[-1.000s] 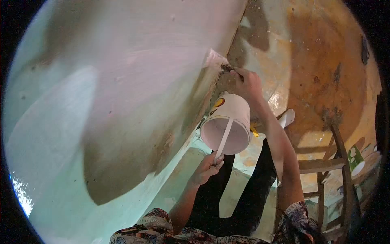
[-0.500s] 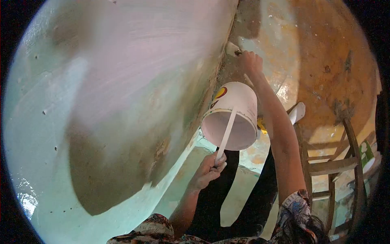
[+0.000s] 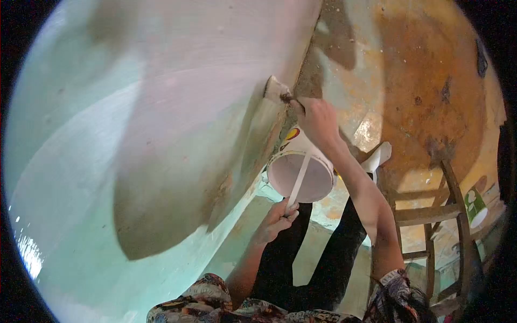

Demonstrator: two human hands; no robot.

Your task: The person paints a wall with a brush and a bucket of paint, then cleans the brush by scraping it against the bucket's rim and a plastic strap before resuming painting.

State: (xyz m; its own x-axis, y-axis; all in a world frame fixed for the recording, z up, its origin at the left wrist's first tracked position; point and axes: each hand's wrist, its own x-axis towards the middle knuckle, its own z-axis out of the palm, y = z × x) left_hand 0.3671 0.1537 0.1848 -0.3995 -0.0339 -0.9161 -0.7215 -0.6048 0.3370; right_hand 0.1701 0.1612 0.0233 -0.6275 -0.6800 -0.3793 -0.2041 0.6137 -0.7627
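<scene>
My left hand (image 3: pixel 277 220) is closed around a flat white strip (image 3: pixel 300 180) that crosses the mouth of a white bucket (image 3: pixel 276 200) and looks like its handle. The bucket has a yellow and red mark on its side, and its pale inside faces me. Above it, my right hand (image 3: pixel 318 121) grips a paintbrush (image 3: pixel 277 88), its fingers wrapped around the handle. The brush's pale bristles touch the lower part of the pale wall (image 3: pixel 183 102), close to the edge where it meets the floor.
A wooden ladder or chair frame (image 3: pixel 428 215) stands on the right. Behind it is a green and white container (image 3: pixel 475 207). My feet, one in a white shoe (image 3: pixel 378 156), stand on the stained orange and greenish floor (image 3: pixel 414 102). Shadows fall across the wall.
My right hand has moved left and toward me, bringing the brush from beside the floor edge onto the wall. The left hand keeps its hold on the bucket's strip, nearly in place.
</scene>
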